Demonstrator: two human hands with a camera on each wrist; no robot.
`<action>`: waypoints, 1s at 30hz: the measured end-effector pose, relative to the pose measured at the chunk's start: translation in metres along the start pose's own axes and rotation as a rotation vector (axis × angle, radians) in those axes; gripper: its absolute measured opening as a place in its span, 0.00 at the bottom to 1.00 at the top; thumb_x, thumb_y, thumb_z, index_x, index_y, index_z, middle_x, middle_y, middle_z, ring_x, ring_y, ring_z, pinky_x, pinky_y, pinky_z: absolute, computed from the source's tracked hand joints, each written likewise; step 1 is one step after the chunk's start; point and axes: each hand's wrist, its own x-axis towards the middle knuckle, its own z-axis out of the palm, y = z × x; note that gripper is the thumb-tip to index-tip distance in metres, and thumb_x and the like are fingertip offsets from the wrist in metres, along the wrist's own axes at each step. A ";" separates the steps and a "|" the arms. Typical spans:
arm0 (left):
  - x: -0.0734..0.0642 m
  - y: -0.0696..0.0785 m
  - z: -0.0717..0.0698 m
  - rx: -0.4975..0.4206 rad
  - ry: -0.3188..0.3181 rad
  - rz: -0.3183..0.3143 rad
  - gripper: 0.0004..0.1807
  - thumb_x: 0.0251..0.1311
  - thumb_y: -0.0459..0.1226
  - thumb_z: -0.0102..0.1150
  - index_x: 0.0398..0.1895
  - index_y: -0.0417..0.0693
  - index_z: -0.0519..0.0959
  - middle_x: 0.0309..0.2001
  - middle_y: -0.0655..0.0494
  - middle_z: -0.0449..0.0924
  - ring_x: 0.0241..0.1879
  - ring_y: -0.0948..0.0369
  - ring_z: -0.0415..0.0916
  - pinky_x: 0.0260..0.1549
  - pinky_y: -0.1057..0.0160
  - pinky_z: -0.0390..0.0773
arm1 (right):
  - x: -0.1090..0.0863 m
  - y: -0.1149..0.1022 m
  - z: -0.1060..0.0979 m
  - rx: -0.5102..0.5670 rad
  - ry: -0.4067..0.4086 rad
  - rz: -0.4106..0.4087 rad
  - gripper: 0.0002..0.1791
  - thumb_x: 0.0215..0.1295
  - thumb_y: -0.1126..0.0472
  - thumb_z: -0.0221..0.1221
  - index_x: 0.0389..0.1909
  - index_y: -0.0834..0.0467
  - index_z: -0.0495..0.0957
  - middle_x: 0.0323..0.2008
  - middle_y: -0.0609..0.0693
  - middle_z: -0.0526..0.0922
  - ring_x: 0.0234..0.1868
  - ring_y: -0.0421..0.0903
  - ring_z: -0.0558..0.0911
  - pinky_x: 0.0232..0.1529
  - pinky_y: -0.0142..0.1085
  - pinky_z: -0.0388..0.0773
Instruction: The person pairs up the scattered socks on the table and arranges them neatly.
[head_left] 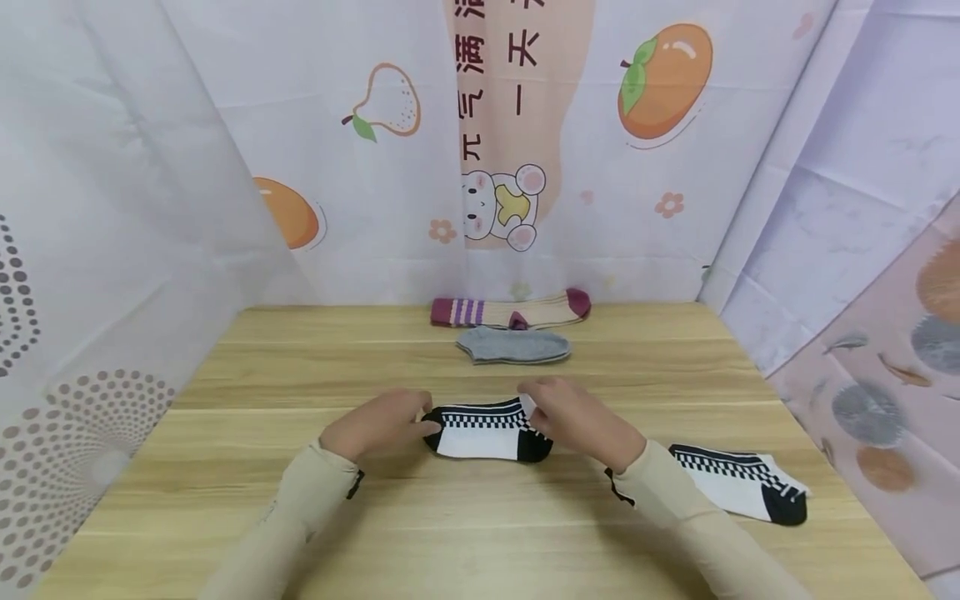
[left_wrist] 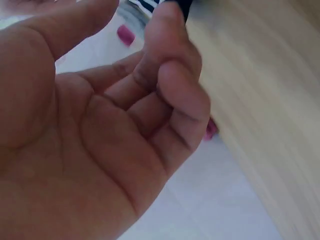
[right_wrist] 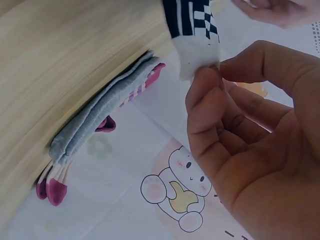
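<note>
A black-and-white ankle sock [head_left: 480,442] with a checkered band lies lengthwise on the wooden table between my hands. At its black left end is my left hand [head_left: 384,423], thumb and fingers apart on either side of that end. In the left wrist view the other fingers [left_wrist: 182,95] bend loosely, and a bit of the sock shows past them. My right hand [head_left: 581,419] pinches the white edge of the sock at its right end between thumb and forefinger, plainly seen in the right wrist view, where the checkered part [right_wrist: 192,20] rises from the pinch.
A matching checkered sock [head_left: 738,483] lies on the right, beside my right forearm. Farther back are a folded grey sock [head_left: 517,345] and a cream sock [head_left: 543,312] with maroon ends and purple stripes. A printed curtain [head_left: 337,208] hangs behind the table [head_left: 315,367].
</note>
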 end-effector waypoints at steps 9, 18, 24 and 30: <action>0.014 0.003 0.009 0.069 0.058 0.067 0.13 0.61 0.26 0.60 0.21 0.47 0.74 0.20 0.61 0.71 0.21 0.65 0.65 0.24 0.64 0.71 | 0.000 -0.002 -0.004 -0.027 0.035 -0.051 0.20 0.51 0.76 0.60 0.48 0.66 0.79 0.38 0.54 0.85 0.28 0.40 0.73 0.30 0.34 0.74; 0.010 0.017 0.006 0.086 0.036 0.164 0.10 0.63 0.27 0.59 0.24 0.47 0.75 0.22 0.60 0.71 0.23 0.64 0.66 0.26 0.64 0.72 | -0.020 0.005 -0.008 -0.029 -0.035 0.020 0.16 0.51 0.75 0.60 0.43 0.62 0.80 0.33 0.52 0.83 0.25 0.39 0.70 0.25 0.30 0.69; 0.006 0.033 0.009 0.082 0.000 0.195 0.10 0.64 0.27 0.58 0.25 0.47 0.76 0.22 0.62 0.71 0.23 0.65 0.65 0.25 0.66 0.71 | -0.035 0.013 -0.009 -0.061 -0.053 0.048 0.14 0.50 0.75 0.63 0.38 0.60 0.79 0.27 0.48 0.80 0.23 0.39 0.71 0.23 0.31 0.70; 0.004 0.042 0.017 0.105 -0.047 0.239 0.13 0.64 0.27 0.56 0.22 0.47 0.72 0.21 0.61 0.68 0.22 0.66 0.62 0.25 0.66 0.70 | -0.047 0.018 0.001 -0.070 -0.125 0.049 0.12 0.50 0.74 0.63 0.35 0.59 0.78 0.23 0.45 0.77 0.21 0.38 0.71 0.22 0.31 0.70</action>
